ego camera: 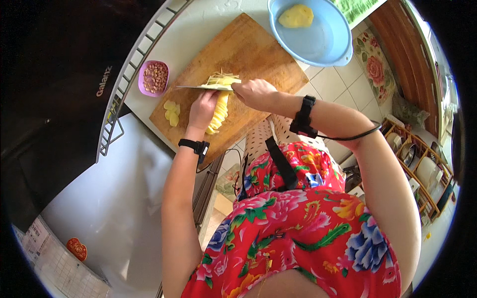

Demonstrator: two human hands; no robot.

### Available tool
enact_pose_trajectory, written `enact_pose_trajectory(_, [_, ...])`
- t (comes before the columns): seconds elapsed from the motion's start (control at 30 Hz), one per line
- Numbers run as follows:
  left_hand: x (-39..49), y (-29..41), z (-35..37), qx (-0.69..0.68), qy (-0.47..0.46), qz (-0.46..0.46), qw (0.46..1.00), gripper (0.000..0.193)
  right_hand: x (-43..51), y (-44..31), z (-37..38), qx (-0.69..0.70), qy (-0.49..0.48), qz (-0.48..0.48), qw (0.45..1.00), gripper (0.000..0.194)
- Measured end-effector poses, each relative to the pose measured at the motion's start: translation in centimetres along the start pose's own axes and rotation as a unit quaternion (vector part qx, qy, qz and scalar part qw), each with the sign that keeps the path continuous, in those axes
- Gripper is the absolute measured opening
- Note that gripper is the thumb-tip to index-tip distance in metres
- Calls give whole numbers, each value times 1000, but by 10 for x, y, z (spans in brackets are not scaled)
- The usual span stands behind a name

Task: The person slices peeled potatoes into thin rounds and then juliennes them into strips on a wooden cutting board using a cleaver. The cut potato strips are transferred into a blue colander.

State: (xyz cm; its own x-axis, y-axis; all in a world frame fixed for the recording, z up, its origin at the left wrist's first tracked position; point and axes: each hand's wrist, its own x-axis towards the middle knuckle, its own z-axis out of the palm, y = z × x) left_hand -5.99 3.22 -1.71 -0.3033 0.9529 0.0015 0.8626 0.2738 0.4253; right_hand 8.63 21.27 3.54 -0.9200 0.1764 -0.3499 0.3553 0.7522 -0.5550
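My right hand (255, 93) grips the handle of a kitchen knife (207, 88), whose blade points left across a wooden cutting board (268, 56). Under my left hand (203, 110), fingertips bent close to the blade, is a fanned row of peeled potato slices (220, 111) that I hold down. Thin potato shreds (223, 77) lie just beyond the blade. A few loose potato slices (172, 113) rest near the board's left corner. The blade hides the spot where it meets the potato.
Left of the board stands a pink bowl (141, 80) of peanuts, near a wire rack (128, 67) and a dark Galanz appliance (56, 85). A blue plastic basin (313, 44) holding a peeled potato (297, 16) sits at upper right. Wooden shelving (415, 164) with kitchenware is to the right.
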Motion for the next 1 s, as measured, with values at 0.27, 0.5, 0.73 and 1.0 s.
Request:
enact_pose_trajectory(0.27, [-1,-3,2,29,8,24,999,20,-1,-2,1,6,-10,10,1000,18])
enact_pose_trajectory(0.5, [-1,7,-13,1,3,37,999,17,-1,2,17,18,-5,21,1000,17])
enact_pose_trajectory(0.73, [-3,8,-24,31,-71,14,997,21,-2,-4,17,14,-32,40,999,17])
enact_pose_trajectory(1.0, [-5,-3,-14,43,-48,28,998,23,-6,-11,3,-19,-36,-5,999,17])
